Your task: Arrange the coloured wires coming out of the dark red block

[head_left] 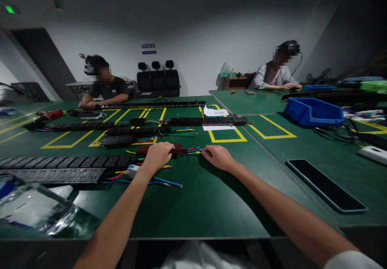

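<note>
My left hand (160, 155) is closed round a dark red block (177, 148) lying on the green table, and covers its middle. Coloured wires (192, 150) with metal terminals run out of the block's right end. At the tips of these wires, the thumb and fingers of my right hand (220, 157) are pinched together; a yellow-green wire end (199, 152) reaches them. Under my left forearm are blue wires (166, 181) with ring terminals and a white-and-blue part (132, 171). Long black socket strips (60, 175) lie to the left.
A phone (326, 184) lies at the right, with a blue bin (313, 111) behind it. A clear bottle (39, 208) is at the front left. More socket strips (187, 121) and a paper sheet (215, 111) lie further back. Two co-workers (116, 89) (269, 75) sit across the table.
</note>
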`<state>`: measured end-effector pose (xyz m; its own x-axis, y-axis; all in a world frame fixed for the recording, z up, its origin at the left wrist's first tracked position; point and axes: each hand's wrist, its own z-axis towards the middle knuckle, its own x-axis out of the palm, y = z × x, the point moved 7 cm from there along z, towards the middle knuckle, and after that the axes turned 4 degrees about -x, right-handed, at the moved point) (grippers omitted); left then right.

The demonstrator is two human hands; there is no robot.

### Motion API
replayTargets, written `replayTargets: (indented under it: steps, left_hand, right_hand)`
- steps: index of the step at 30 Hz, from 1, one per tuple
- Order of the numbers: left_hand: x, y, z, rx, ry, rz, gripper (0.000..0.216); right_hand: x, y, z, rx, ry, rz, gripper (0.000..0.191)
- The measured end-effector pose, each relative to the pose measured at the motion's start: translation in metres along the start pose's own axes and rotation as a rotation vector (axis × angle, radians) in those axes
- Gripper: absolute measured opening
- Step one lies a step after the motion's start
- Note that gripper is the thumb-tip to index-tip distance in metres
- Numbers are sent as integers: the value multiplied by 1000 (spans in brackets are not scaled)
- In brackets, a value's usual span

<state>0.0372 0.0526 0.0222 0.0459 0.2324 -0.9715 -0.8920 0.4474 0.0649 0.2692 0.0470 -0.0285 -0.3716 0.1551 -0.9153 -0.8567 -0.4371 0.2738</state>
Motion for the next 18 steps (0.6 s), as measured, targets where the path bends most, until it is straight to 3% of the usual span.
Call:
replayTargets:
  steps: [18]
  left_hand:
    - [-3,-3,0,-8,41,47,27]
  right_hand:
    - [0,-1,-1,22,31,-23,24]
